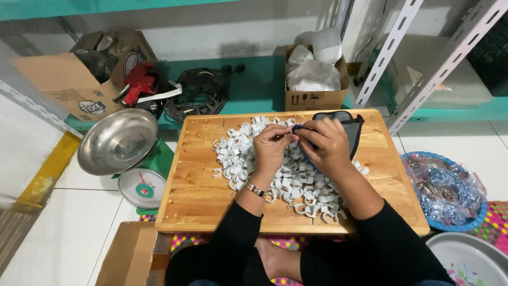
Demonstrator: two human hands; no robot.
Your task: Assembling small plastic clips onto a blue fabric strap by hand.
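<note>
Over the middle of the tabletop [201,201], a white cable clip [290,139] is being pinched in the fingertips of the left hand [271,147], while the right hand [327,143], its grip closed, is working at the same clip; a firm, steady pinch is being called for. Beneath them, a heap of clips [286,182] is lying. Toward the far edge, a dark pouch [346,121] is resting. Beyond, white bags are being held in a cardboard box [316,98]; the scale bowl [117,140] looks empty.
</note>
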